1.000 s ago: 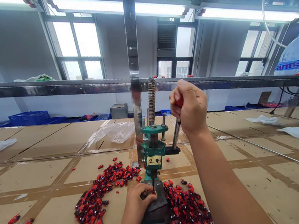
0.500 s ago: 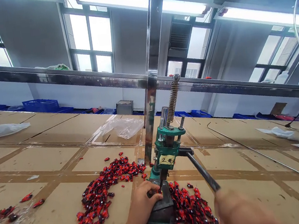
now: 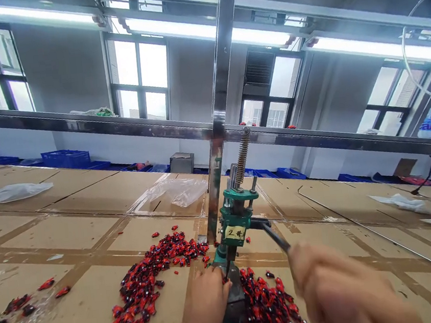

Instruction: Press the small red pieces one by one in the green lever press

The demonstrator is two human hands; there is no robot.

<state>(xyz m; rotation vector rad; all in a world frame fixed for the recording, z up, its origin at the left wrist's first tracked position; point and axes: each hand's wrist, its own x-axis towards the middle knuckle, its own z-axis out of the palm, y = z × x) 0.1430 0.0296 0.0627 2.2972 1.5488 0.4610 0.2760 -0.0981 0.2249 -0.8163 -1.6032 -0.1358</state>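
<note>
A green hand press (image 3: 234,221) with a tall spring and a "2#" label stands on the cardboard-covered table. My right hand (image 3: 328,278), blurred, is wrapped round the end of its dark lever (image 3: 276,235). At the press base (image 3: 235,301), my left hand (image 3: 208,296) has its fingers pinched together under the ram; whatever they hold is too small and hidden to name. Small red and black pieces lie in a curved pile (image 3: 144,287) left of the press, and a second pile (image 3: 271,304) lies right of the base, between my hands.
A metal post (image 3: 214,192) rises behind the press and meets a horizontal rail (image 3: 150,130). Several loose red pieces (image 3: 17,304) lie far left. Clear plastic (image 3: 180,190) lies behind, and a thin metal rod (image 3: 360,218) crosses the right side.
My right hand and the lever's end are now higher and further left in view. The left hand's fingers remain at the base. The whole view has shifted slightly.
</note>
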